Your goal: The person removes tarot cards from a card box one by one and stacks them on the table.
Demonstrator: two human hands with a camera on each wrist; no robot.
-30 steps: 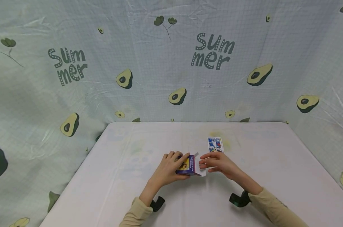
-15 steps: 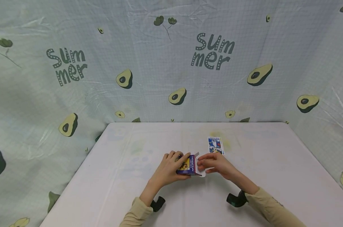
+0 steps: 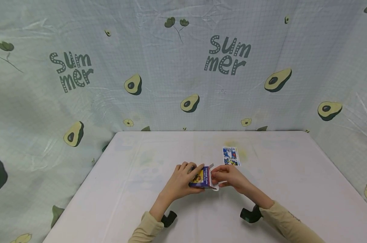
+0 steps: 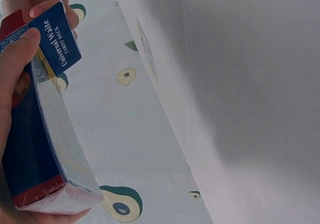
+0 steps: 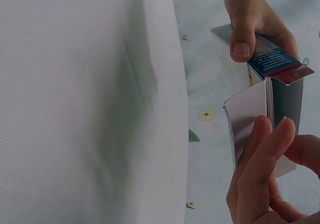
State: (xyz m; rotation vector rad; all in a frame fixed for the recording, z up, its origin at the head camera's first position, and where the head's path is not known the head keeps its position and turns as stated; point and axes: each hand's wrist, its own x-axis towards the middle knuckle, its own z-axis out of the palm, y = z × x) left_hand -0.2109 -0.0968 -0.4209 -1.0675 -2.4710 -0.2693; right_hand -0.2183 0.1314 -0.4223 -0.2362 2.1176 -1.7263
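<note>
The fingers of the right grip (image 3: 230, 177) hide much of the open end of the tarot deck box (image 4: 30, 134), and whether they pinch anything there cannot be told. Thin pale edges show just inside the opening in the right wrist view, too narrow to identify. The left grip (image 3: 180, 179) is clamped round the box and covers part of its front; the left wrist view cuts that hand off at the edge. Beige sleeves (image 3: 292, 222) run out of the head view at the bottom.

The box sits between the two hands, over the white surface (image 3: 119, 209). It is blue and red, with a yellow picture and white lettering, "Universal Waite Tarot Deck". A pale flap (image 5: 247, 106) stands out at its open end. Beyond the right grip lies a colourful card (image 3: 230, 156), its picture too small to read.
</note>
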